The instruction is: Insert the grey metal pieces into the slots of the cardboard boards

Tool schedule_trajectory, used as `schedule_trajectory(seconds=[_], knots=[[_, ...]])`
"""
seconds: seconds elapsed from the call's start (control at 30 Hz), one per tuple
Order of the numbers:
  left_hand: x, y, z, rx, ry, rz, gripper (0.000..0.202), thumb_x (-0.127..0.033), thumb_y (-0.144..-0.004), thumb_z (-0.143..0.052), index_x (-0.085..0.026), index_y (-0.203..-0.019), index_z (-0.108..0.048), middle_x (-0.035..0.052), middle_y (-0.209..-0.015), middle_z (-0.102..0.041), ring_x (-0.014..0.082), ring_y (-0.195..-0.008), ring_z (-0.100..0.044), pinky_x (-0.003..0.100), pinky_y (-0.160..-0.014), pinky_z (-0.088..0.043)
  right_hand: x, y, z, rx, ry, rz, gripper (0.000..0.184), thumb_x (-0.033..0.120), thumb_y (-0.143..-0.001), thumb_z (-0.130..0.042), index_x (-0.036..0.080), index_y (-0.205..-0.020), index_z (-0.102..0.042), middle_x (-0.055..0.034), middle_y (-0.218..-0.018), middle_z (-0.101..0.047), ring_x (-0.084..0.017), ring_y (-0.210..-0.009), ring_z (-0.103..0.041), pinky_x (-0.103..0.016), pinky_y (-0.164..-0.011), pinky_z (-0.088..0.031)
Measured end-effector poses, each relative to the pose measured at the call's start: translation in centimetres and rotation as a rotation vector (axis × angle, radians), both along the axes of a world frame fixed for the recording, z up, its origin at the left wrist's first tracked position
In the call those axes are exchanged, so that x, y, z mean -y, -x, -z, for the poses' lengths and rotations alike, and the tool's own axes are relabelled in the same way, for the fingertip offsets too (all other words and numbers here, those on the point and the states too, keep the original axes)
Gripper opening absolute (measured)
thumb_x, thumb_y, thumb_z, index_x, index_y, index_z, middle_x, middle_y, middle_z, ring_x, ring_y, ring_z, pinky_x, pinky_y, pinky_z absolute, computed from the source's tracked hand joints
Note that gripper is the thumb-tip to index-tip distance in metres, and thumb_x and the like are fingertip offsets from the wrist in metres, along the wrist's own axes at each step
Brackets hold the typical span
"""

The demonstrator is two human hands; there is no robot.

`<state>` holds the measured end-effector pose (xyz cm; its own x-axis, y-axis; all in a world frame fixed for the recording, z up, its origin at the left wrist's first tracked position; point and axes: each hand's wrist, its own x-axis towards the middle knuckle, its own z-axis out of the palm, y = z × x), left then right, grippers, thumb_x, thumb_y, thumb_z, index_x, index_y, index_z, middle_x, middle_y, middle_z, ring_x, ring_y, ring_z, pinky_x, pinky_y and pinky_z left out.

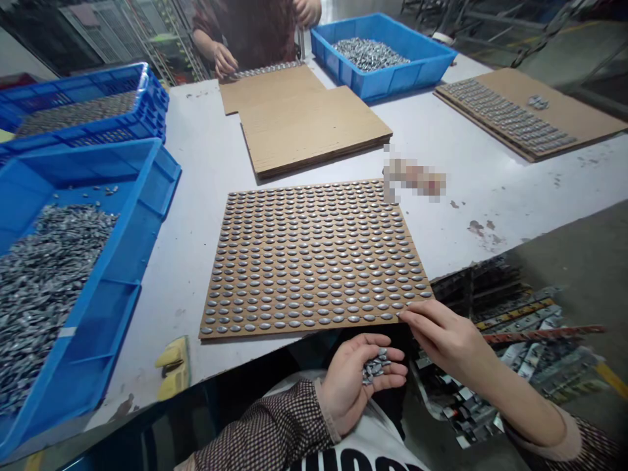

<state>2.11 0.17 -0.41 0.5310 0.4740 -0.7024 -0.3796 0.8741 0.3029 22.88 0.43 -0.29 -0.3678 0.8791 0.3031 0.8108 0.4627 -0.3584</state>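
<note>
My left hand (354, 381) is cupped palm up below the near table edge, with a small heap of grey oval metal pieces (375, 367) in it. With the fingers pinched together, my right hand (444, 335) touches the near right corner of a brown board (294, 331). A small oval metal piece (400, 315) shows at those fingertips, partly hidden by them. Rows of the same shiny oval pieces cover the board from its far edge to its near edge.
A blue bin (147, 222) of loose pieces stands at left, a blue crate (156, 104) behind it. Stacked boards (314, 124), another blue bin (392, 82) and a partly filled board (583, 104) lie beyond. A co-worker (250, 33) works opposite. A yellow object (174, 366) lies near the edge.
</note>
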Motion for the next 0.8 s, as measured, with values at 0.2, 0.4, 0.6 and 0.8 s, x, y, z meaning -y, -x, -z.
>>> schedule_trajectory(seconds=[0.2, 0.4, 0.6, 0.8], knots=[[-0.2, 0.2, -0.4, 0.013, -0.022, -0.008, 0.028, -0.02, -0.082, -0.056, -0.008, -0.107, -0.056, 0.0159, -0.095, -0.069, 0.0211, -0.079, -0.069, 0.035, -0.077, -0.053, 0.0, -0.1, -0.1, 0.071, -0.011, -0.033, 0.026, 0.013, -0.092, -0.045, 0.021, -0.11, -0.063, -0.0098, -0.103, -0.065, -0.02, -0.095, -0.062, -0.033, -0.08, -0.055], [-0.1, 0.3, -0.6, 0.027, -0.027, -0.018, 0.031, -0.026, -0.085, -0.056, -0.008, -0.11, -0.059, 0.0156, -0.095, -0.068, 0.0213, -0.08, -0.068, 0.036, -0.079, -0.052, 1.1, 0.9, -1.3, -0.068, 0.081, -0.031, 0.032, 0.014, -0.091, -0.05, 0.022, -0.121, -0.056, -0.0099, -0.107, -0.063, -0.02, -0.096, -0.06, -0.033, -0.08, -0.053], [0.1, -0.2, -1.3, -0.014, -0.112, -0.027, 0.029, -0.033, -0.086, -0.058, -0.01, -0.101, -0.067, 0.0131, -0.099, -0.066, 0.0213, -0.09, -0.063, 0.039, -0.08, -0.054, 1.8, 2.9, -1.8, -0.125, 0.264, -0.194, 0.037, 0.013, -0.091, -0.045, 0.022, -0.126, -0.054, -0.0092, -0.106, -0.064, -0.019, -0.09, -0.059, -0.032, -0.074, -0.054], [0.2, -0.5, -0.8, -0.019, -0.043, -0.022, 0.031, -0.035, -0.085, -0.058, -0.009, -0.098, -0.07, 0.0124, -0.093, -0.067, 0.0209, -0.087, -0.062, 0.04, -0.08, -0.054, 2.4, 3.0, -1.1, -0.005, 0.254, -0.171, 0.033, 0.009, -0.089, -0.042, 0.017, -0.117, -0.058, -0.0099, -0.094, -0.062, -0.02, -0.082, -0.053, -0.033, -0.067, -0.05]])
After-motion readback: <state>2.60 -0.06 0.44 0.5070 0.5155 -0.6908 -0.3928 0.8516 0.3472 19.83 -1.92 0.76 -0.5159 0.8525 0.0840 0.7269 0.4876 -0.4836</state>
